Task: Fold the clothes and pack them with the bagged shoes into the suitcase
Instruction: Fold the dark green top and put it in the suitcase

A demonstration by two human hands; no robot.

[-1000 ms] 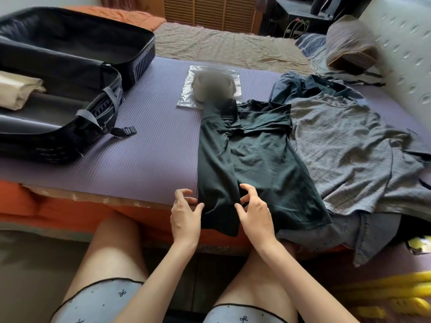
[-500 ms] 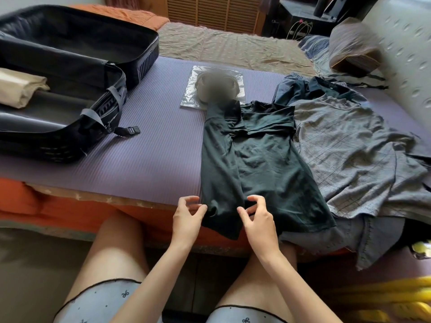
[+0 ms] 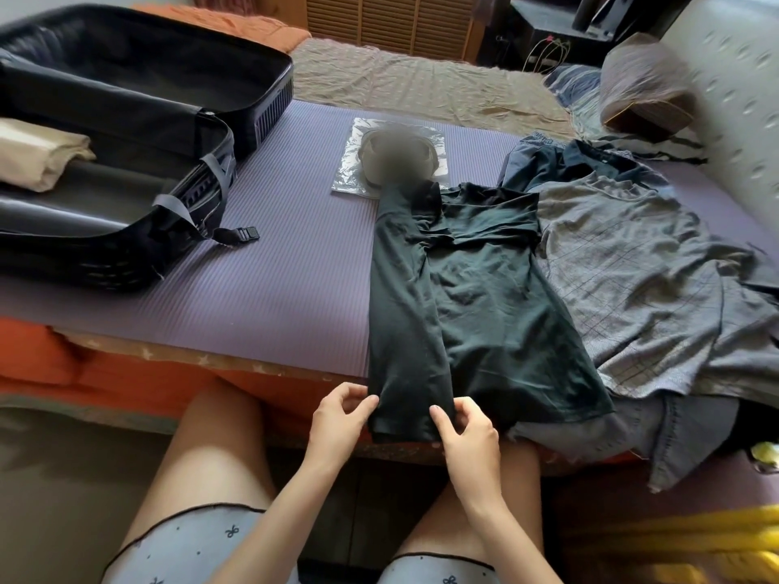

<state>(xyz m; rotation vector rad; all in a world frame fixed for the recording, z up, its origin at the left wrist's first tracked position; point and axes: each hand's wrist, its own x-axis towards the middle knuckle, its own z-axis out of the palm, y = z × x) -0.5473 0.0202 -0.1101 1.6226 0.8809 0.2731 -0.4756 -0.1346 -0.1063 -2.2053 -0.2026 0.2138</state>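
Head view: the dark green shirt [image 3: 476, 297] lies on the purple mat [image 3: 274, 288] at the bed's near edge. Its long axis runs away from the person, collar toward the bagged shoes [image 3: 396, 162]. The left hand [image 3: 337, 419] and right hand [image 3: 468, 440] each pinch its hem.

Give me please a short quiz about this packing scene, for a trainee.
1. True or false: the suitcase lies open, with a folded beige garment inside.
2. What do the left hand and the right hand pinch? A the suitcase; B the green shirt; C the beige garment.
3. Fill in: the plastic bag lies on the ___ mat.
Key: 1 true; 2 B; 3 purple.
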